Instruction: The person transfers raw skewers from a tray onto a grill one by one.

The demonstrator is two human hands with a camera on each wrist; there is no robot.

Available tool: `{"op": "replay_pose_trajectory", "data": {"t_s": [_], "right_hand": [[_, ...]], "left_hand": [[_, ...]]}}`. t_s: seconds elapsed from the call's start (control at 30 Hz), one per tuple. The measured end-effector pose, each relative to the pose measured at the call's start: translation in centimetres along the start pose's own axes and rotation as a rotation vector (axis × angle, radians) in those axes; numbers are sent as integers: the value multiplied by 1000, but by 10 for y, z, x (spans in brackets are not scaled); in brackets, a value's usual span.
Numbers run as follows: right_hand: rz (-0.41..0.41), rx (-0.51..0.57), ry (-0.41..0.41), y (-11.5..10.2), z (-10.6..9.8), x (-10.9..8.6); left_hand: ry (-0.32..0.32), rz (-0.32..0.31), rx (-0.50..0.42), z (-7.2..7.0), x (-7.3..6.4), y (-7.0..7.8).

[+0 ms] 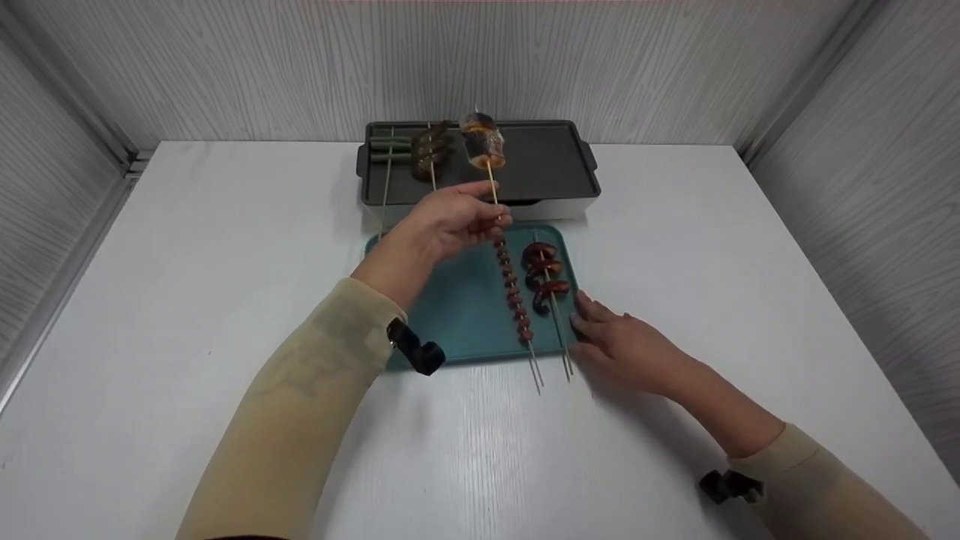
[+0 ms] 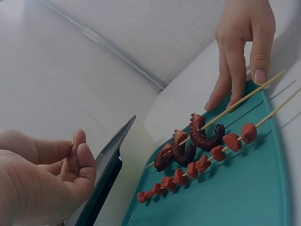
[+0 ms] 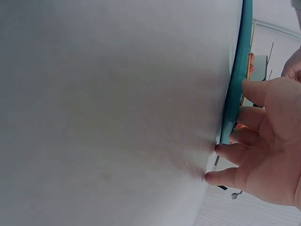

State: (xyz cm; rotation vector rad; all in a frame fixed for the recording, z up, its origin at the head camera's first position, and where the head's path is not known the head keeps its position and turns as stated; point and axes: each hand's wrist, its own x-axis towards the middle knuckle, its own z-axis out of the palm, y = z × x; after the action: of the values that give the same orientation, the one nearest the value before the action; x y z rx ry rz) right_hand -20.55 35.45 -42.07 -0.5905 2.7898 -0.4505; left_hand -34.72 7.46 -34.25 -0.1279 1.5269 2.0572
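Note:
My left hand (image 1: 457, 217) pinches the stick of a skewer with thick, dark-skinned chunks (image 1: 482, 142) that look like fish. Its loaded end points up and overlaps the black grill plate in the head view. In the left wrist view, thumb and fingertips of the left hand (image 2: 47, 174) meet on the thin stick. Along the right edge of a teal tray (image 1: 465, 315), my right hand (image 1: 630, 349) rests with extended fingers, fingertips at the rim (image 3: 231, 101). On that tray lie a skewer of curled octopus tentacles (image 1: 553, 287) and one of small red chunks (image 1: 512, 289).
Behind the tray stands a grill with a black plate (image 1: 544, 161) and a pale base. A skewer of green vegetable pieces (image 1: 381, 157) and one of dark brown meat-like pieces (image 1: 422, 154) lie on its left part. Sticks overhang the tray's front edge. Grey panels (image 1: 262, 67) enclose the white table (image 1: 225, 247).

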Motion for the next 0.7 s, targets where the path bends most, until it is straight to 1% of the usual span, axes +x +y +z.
{"op": "replay_pose_trajectory", "data": {"t_s": [0.13, 0.3, 0.43, 0.53, 0.7], "right_hand": [[-1, -6, 2, -1, -1, -1], [-11, -5, 11, -4, -2, -3], [-5, -3, 10, -5, -3, -3], [-5, -3, 9, -6, -3, -2], [-12, -7, 1, -5, 0, 1]], "left_hand": [[18, -4, 1, 0, 6, -1], [47, 0, 28, -1, 11, -2], [49, 2, 42, -3, 14, -2], [56, 1, 55, -5, 15, -3], [84, -1, 59, -11, 15, -5]]}}
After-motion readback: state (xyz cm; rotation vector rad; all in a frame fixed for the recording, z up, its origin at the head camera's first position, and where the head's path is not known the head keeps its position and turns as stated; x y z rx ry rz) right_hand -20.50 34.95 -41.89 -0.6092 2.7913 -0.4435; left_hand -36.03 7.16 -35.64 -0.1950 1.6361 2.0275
